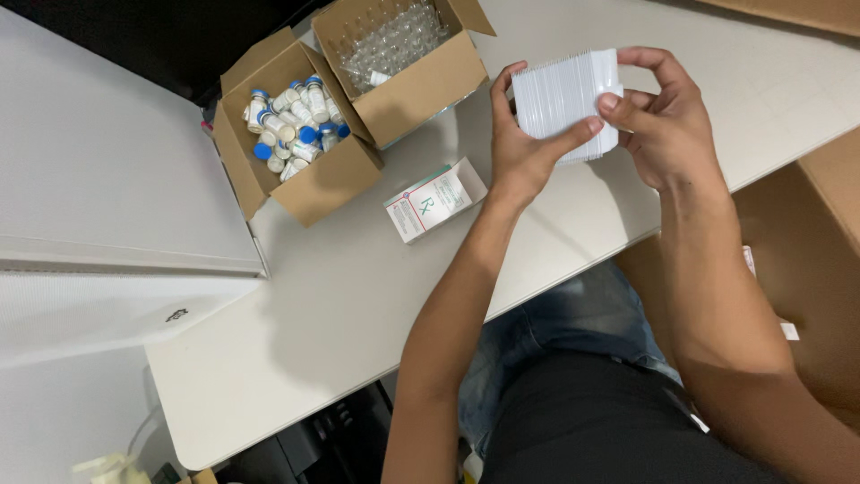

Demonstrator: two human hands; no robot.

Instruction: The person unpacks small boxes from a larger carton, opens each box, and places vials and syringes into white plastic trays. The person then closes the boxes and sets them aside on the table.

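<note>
Two bare hands holding one thick stack of flat white cards [566, 99] above a white bench [358, 296], seen from a head camera looking down. Left hand [520, 148] gripping the stack from its left side, fingers curled behind the near edge, thumb pressing across the front lower face. Right hand [663, 121] gripping the same stack from the right, fingers [649, 58] hooking over the top right corner, thumb pressing against the front beside the left thumb. Stack being held upright and slightly fanned, clear of the bench surface, over the far middle part of the bench.

Lying on the bench just left of the left wrist: a small white carton [434, 199] with pale green and red print, resting on its side, apart from both hands. Standing further left: an open brown cardboard box [300, 175] holding many small white vials with blue caps [296, 121], piled loosely. Touching it behind: a second open cardboard box [408, 81] filled with clear glass vials [390, 40]. Sitting at the far left: a large flat white panel [98, 161] overlapping the bench edge. Showing at the right edge: part of a big brown cardboard box [806, 260]. Showing below the bench: blue jeans and a dark shirt of the seated person.
</note>
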